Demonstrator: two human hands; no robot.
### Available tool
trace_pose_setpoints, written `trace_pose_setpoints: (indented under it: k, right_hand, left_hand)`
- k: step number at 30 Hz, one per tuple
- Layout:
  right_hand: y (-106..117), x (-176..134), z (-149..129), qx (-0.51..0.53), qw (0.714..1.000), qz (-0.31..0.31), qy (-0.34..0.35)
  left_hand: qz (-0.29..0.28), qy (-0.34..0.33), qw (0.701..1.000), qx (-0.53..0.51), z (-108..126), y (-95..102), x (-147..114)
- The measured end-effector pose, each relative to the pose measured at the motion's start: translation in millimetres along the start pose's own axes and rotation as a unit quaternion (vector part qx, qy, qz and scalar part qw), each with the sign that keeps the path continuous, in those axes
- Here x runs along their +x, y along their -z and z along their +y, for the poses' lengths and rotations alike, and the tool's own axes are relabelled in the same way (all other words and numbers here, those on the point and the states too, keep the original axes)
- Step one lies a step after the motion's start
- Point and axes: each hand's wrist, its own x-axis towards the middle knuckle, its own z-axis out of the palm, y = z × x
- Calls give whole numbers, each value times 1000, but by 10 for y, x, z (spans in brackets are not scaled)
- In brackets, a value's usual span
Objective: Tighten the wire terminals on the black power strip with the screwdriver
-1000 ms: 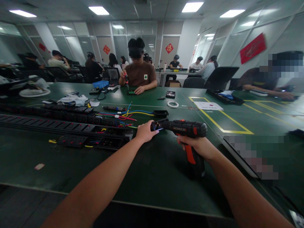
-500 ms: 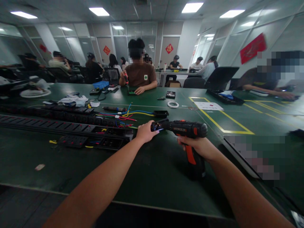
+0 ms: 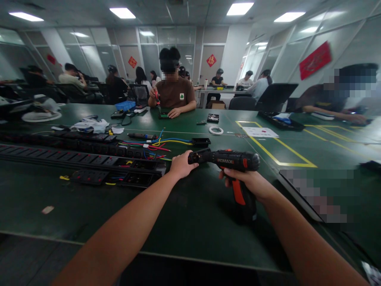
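My right hand (image 3: 253,183) is wrapped round the grip of a black and orange cordless drill (image 3: 235,159), which lies level and points left. Its nose meets a small black plastic housing (image 3: 194,157), though the exact contact point is too dark to make out. Around the left end of that housing, my left hand (image 3: 182,165) is closed, with the thumb along its near side. Just left of this hand are long black power strips (image 3: 59,154) with red-marked sockets and loose coloured wires (image 3: 160,146). Behind the housing lies another black open housing (image 3: 201,142) joined to blue and yellow wires.
A white ring of tape (image 3: 216,130), a dark pen-shaped tool (image 3: 142,136) and a paper sheet (image 3: 260,132) lie farther back on the green table (image 3: 190,222). Across it, a person in a brown shirt (image 3: 174,94) holds a red tool. A blurred panel (image 3: 315,196) lies right.
The view has shifted very slightly. The housing has tilted a little in my left hand, and the bluish gleam along its lower edge no longer shows. The drill stays against it.
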Motion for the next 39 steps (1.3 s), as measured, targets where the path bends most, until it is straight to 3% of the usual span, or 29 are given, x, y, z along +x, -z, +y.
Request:
trace_pose_setpoints:
  k: [23,39]
  right_hand:
    - [81,8,38,80,989,-81,-90]
    - [69,9,10,52,989,-107,-92]
  left_hand:
    - [-1,2,1000,3,16,16,-17]
    - [1,-4,1000,0,6,12,-19]
